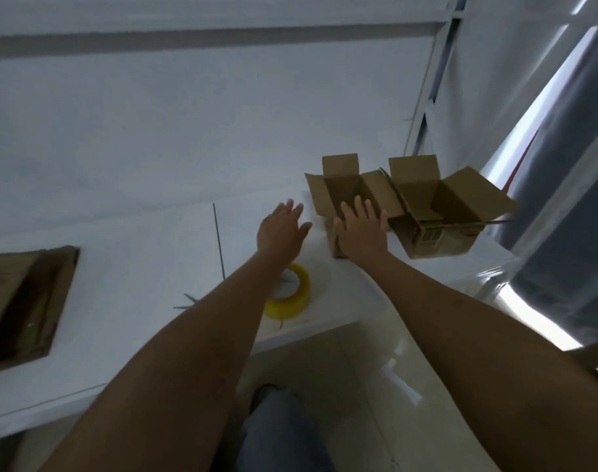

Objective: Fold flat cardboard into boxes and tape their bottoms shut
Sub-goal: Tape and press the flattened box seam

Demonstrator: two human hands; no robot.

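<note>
The nearer box (350,195) stood flaps-up on the white surface (154,233), touching a second box (440,212) to its right. The right hand (362,229), fingers spread flat, seemed to rest on its near wall; the left hand (282,229) hovered wide and empty beside it. Best to nudge gently from low down, square against its neighbour, keeping the tape roll (290,298) within reach.

Both forearms were bare, with no sleeve, watch or ring to be seen on the left hand (281,228) or the right hand (363,229). At six o'clock a knee (280,434) showed in blue-grey trousers, probably denim; the blur hid any seams.
</note>
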